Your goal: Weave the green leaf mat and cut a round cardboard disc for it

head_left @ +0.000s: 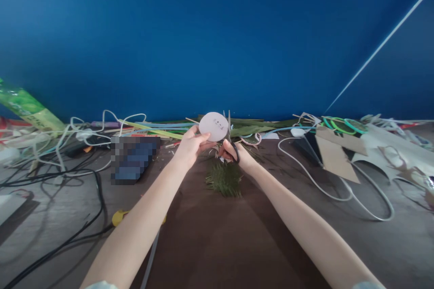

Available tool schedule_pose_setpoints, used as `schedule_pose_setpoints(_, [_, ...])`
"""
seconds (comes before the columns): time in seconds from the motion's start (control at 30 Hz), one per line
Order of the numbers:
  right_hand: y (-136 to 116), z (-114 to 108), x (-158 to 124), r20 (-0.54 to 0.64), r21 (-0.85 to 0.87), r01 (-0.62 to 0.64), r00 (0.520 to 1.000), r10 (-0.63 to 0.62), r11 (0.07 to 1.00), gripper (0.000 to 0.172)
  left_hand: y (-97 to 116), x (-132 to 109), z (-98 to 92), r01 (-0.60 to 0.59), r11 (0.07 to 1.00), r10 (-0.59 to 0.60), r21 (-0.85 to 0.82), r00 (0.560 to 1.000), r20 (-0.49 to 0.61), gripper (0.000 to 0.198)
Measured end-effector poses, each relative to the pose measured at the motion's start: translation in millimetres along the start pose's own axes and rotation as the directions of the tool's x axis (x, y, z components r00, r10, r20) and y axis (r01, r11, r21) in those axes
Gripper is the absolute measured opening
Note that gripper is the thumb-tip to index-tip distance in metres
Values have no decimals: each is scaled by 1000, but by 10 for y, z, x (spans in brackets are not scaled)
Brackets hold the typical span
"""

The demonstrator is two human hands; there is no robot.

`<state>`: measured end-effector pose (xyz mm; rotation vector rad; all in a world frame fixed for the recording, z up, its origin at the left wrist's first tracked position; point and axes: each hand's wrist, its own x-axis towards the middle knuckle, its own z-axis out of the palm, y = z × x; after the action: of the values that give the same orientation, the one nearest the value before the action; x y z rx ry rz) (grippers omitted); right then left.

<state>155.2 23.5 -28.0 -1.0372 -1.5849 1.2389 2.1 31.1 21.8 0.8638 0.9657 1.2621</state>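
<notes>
A round white disc (213,127) with small dark print is held up at the centre, its lower left edge pinched between the thumb and fingers of my left hand (192,144). My right hand (238,154) grips scissors (228,122) by their dark handles. The scissor blades point up and stand apart, close beside the disc's right edge; whether they touch it I cannot tell. Below both hands a woven green piece (224,179) with frayed edges lies on the brown table (210,244).
White cables (63,144) and black cables (98,189) spread over the left side. A dark, partly pixelated device (137,160) lies left of my hands. Long green strips (264,123) run along the blue wall. Cardboard (337,156) and a looping white cable (384,189) are at right.
</notes>
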Motion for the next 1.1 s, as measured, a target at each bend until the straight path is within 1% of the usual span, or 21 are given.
schedule_pose_setpoints(0.1, [-1, 15, 1, -62, -36, 13, 998, -15, 999, 68, -13, -24, 36, 2, 1000, -2, -12, 1000, -11, 18])
schedule_pose_setpoints(0.2, [-12, 26, 8, -92, -65, 16, 995, -22, 998, 70, -36, -51, 77, 9, 999, -10, -44, 999, -31, 20])
schedule_pose_setpoints(0.33, [-29, 22, 9, -100, -76, 16, 995, -24, 997, 68, -54, -66, 97, 8, 998, -10, -62, 999, -32, 22])
schedule_pose_setpoints(0.67, [-2, -30, 5, -107, -155, -9, 994, -8, 988, 66, -45, -36, 28, -54, 999, 54, 5, 998, -26, 17])
schedule_pose_setpoints(0.8, [1, -31, 10, -107, -150, -32, 994, 16, 988, 65, -26, -14, 6, -80, 996, 81, 40, 996, -35, 18])
schedule_pose_setpoints(0.9, [-13, -23, 1, -88, -128, -7, 996, -5, 992, 65, -5, -22, 12, -83, 994, 86, 71, 996, -36, 18])
schedule_pose_setpoints(1.0, [-47, -20, -16, -57, -68, 14, 998, -18, 998, 64, 1, -49, 34, -77, 991, 80, 108, 996, -25, 18])
schedule_pose_setpoints(1.1, [-74, -26, -21, -38, -28, 28, 999, -29, 999, 64, -6, -68, 50, -67, 989, 68, 129, 998, -4, 21])
